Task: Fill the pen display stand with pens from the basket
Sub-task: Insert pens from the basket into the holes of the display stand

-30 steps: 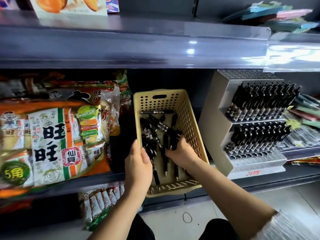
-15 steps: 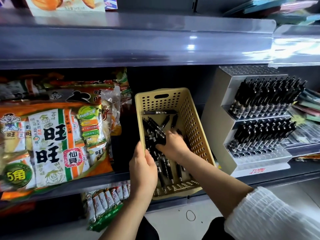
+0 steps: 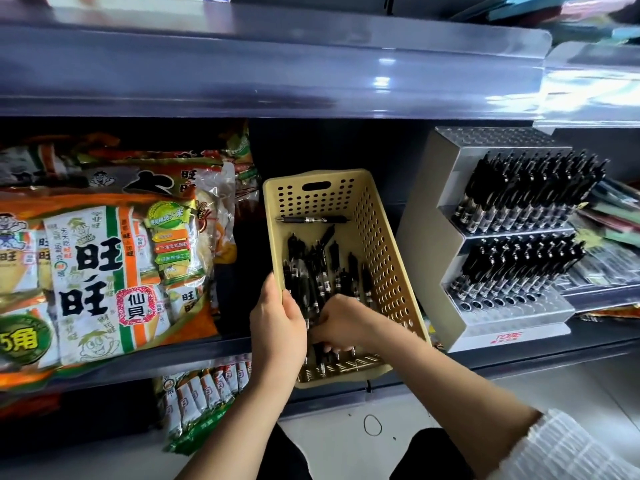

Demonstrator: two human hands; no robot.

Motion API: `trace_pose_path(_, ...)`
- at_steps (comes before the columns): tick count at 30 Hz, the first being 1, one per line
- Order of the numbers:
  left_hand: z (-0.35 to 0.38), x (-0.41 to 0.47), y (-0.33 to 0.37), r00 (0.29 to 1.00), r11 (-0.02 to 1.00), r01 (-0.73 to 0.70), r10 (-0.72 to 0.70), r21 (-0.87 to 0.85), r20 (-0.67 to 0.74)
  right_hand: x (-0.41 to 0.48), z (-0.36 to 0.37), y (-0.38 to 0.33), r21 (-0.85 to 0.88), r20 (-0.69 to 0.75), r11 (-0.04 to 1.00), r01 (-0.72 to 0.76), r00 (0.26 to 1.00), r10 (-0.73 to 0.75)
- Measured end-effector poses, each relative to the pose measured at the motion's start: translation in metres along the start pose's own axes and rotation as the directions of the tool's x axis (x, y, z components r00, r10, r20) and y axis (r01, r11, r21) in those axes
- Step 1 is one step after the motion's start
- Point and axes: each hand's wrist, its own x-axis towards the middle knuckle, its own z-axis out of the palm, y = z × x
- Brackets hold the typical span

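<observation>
Head camera: my left hand (image 3: 277, 327) gripped the left rim of the basket (image 3: 388, 244), thumb inside. My right hand (image 3: 341, 323), low in the basket, curled its fingers round several black pens (image 3: 322, 271). The basket sat between snack bags (image 3: 104, 265) and the pen display stand (image 3: 422, 244), just beside it.

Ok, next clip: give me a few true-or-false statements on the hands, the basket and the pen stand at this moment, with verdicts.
1. The left hand grips the left rim of the basket. True.
2. The right hand is slotting a pen into the display stand. False: it is inside the basket, fingers curled round pens.
3. The stand's front lower holes are unfilled. True.
4. The stand is left of the basket. False: it is to the right.
</observation>
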Motion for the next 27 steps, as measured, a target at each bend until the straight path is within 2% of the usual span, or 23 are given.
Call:
trace_pose_path(2, 0.001, 0.001, -0.001, 1.0, 1.0, 0.003, -0.003, 0.0, -0.002, -0.008, -0.014, 0.0, 0.131, -0.015, 0.991, -0.019, 1.0, 0.021)
trace_pose_path(4, 0.001, 0.002, -0.002, 1.0, 1.0, 0.008, -0.008, 0.009, 0.005, -0.012, -0.029, 0.002, 0.205, -0.121, 0.979, -0.001, 0.992, 0.027)
trace_pose_path(7, 0.001, 0.0, -0.001, 1.0, 1.0, 0.009, -0.009, 0.013, 0.016, -0.003, -0.043, 0.009, 0.013, -0.251, 0.999, -0.031, 0.967, 0.034)
trace_pose_path(11, 0.0, 0.0, 0.001, 0.999, 1.0, 0.011, -0.012, 0.017, 0.032, 0.015, -0.043, 0.011, -0.163, -0.206, 0.973, -0.164, 0.97, 0.129)
trace_pose_path(15, -0.001, 0.001, -0.001, 1.0, 1.0, 0.004, -0.004, 0.024, 0.029, 0.018, -0.042, 0.005, -0.227, -0.301, 0.969, -0.098, 0.953, 0.026)
trace_pose_path(20, -0.001, 0.003, 0.0, 1.0, 1.0, 0.006, -0.007, 0.031, 0.029, 0.033, -0.021, -0.002, -0.034, -0.351, 0.99, -0.135, 0.929, 0.115)
trace_pose_path(25, -0.001, 0.003, 0.001, 1.0, 0.999, 0.013, -0.014, 0.039, 0.025, 0.041, 0.004, -0.009, 0.017, -0.432, 0.989, -0.146, 0.891, 0.139)
trace_pose_path(27, -0.002, 0.001, 0.0, 1.0, 0.999, -0.002, 0.001, 0.046, 0.02, 0.042, 0.007, -0.008, 0.112, -0.401, 0.984, -0.14, 0.899, 0.174)
